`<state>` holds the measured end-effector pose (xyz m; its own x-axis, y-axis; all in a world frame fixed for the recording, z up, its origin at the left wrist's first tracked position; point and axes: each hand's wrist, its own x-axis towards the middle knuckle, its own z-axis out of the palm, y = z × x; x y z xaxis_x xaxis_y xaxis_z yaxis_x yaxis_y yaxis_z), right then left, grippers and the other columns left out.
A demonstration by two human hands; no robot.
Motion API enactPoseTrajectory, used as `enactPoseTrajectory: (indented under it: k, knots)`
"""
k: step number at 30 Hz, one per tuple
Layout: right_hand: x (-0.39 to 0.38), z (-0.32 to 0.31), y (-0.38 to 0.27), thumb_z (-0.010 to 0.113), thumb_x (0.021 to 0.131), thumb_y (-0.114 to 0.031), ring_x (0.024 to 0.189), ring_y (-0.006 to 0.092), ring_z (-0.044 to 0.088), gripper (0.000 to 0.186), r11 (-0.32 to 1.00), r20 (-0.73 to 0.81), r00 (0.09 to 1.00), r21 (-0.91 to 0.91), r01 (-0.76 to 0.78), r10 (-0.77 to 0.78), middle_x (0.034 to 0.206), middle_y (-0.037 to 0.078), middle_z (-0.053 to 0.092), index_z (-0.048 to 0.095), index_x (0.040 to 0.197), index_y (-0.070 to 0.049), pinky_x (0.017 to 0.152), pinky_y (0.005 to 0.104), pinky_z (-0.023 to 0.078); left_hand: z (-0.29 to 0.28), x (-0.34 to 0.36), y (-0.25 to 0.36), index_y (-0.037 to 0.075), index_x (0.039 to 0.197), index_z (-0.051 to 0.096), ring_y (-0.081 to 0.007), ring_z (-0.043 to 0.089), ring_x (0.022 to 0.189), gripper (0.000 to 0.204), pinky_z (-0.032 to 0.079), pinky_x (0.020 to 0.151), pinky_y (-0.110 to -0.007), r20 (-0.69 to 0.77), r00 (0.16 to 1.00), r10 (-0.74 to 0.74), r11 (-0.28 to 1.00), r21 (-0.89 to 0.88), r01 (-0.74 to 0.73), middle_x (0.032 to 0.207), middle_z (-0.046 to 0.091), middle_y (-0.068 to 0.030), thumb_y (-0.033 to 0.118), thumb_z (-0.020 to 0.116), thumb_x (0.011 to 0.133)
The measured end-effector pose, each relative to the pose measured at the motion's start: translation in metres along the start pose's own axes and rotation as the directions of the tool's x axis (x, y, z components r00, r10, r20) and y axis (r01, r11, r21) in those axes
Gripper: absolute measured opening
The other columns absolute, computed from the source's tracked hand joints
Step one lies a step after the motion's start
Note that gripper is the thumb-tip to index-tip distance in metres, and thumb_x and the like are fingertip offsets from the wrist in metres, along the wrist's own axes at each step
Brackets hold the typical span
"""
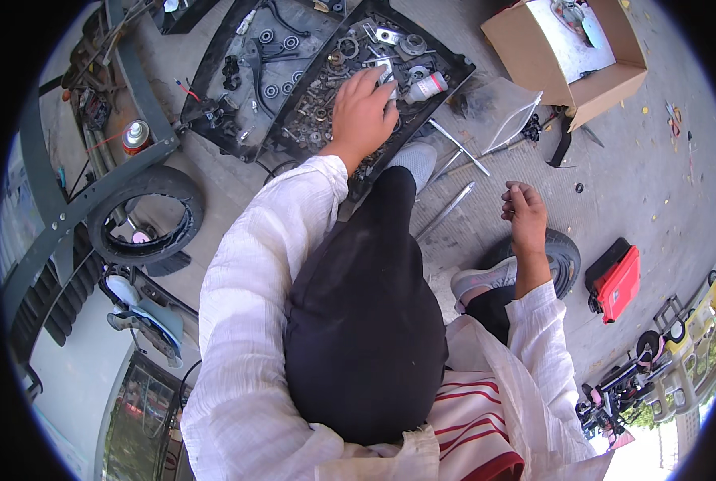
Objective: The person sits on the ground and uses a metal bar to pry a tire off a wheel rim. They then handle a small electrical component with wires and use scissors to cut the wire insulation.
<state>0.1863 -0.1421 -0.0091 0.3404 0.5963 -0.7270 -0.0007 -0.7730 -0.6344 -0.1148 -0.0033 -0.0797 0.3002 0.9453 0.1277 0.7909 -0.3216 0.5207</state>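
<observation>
My left hand (362, 116) reaches over a black tray (463, 66) of loose metal hardware. Its fingers stretch forward with the thumb apart, and the fingertips are at a silver metal piece (384, 67); whether they touch it I cannot tell. Beside the hand, a small white bottle (427, 86) with a red band lies on the parts. Nuts, bolts and rings (314, 108) fill much of the tray. My right hand (526, 218) hangs above the ground near a shoe, its fingers curled in against the thumb. Anything in that pinch is too small to make out.
Brake levers (255, 68) and bearings lie in an adjoining black tray. An open cardboard box (522, 40), a clear plastic bag (498, 112) and metal rods (459, 147) are to the right. Tires (101, 220) flank me. A red case (618, 282) and spray can (136, 135) stand farther out.
</observation>
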Motion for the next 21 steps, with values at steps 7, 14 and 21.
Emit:
enactPoseTrajectory:
  k: [7, 14, 21]
  knots:
    - [-0.004, -0.003, 0.001, 0.053, 0.097, -0.02, 0.065, 0.007, 0.052, 0.022, 1.0, 0.01, 1.0, -0.017, -0.008, 0.008, 0.081, 0.001, 0.06, 0.063, 0.106, -0.002, 0.059, 0.0223, 0.045, 0.019, 0.066, 0.001, 0.011, 0.127, 0.058, -0.0296, 0.048, 0.124, 0.044, 0.04, 0.103, -0.04, 0.212, 0.975, 0.062, 0.996, 0.043, -0.073, 0.138, 0.049, -0.0066, 0.02, 0.062, 0.084]
    - [-0.002, -0.01, 0.006, 0.053, 0.097, -0.02, 0.064, 0.0072, 0.052, 0.023, 1.0, -0.01, 1.0, -0.009, -0.006, 0.006, 0.081, 0.001, 0.059, 0.063, 0.106, -0.002, 0.059, 0.0222, 0.045, -0.004, 0.042, -0.008, 0.001, 0.106, 0.064, -0.0265, 0.061, 0.1, 0.022, 0.049, 0.092, -0.041, 0.459, 0.752, -0.473, -0.276, -0.888, 0.369, 0.107, 0.065, -0.0133, 0.016, 0.054, 0.093]
    - [0.0, -0.002, 0.004, 0.053, 0.097, -0.02, 0.064, 0.0072, 0.052, 0.023, 1.0, 0.003, 1.0, 0.002, 0.002, -0.002, 0.08, 0.001, 0.059, 0.064, 0.107, -0.001, 0.058, 0.0222, 0.045, -0.042, 0.007, -0.016, 0.004, 0.104, 0.061, -0.0267, 0.059, 0.102, 0.021, 0.049, 0.092, -0.042, 0.613, 0.707, -0.351, -0.688, -0.681, 0.249, 0.104, 0.064, -0.0113, 0.023, 0.058, 0.094]
